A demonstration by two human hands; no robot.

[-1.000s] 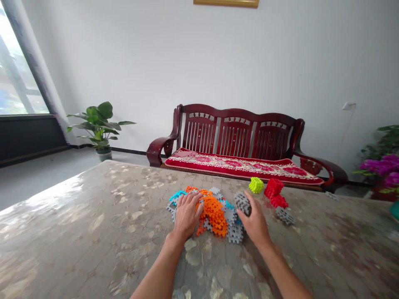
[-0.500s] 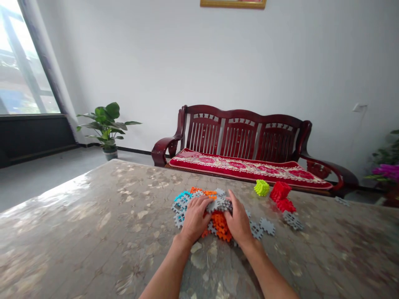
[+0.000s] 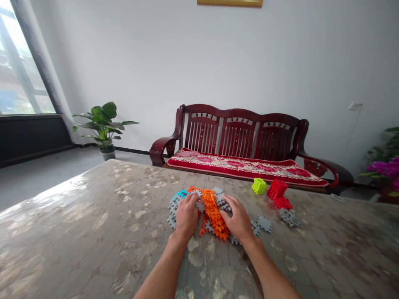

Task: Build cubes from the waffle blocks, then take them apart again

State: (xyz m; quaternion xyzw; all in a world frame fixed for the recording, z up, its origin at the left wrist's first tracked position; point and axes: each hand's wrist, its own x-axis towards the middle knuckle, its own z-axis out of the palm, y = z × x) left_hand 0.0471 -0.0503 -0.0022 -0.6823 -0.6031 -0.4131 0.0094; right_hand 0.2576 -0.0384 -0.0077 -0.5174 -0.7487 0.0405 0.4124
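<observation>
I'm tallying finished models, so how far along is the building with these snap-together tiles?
Done: a yellow-green block and a red block stand assembled at the table's far edge. In hand: the left hand and right hand lie flat on the loose pile, either side of the orange tiles. Left: grey tiles and blue tiles lie unjoined.

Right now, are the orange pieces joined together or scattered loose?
Joined, apparently: the orange pieces form one connected strip between the left hand and right hand.
</observation>
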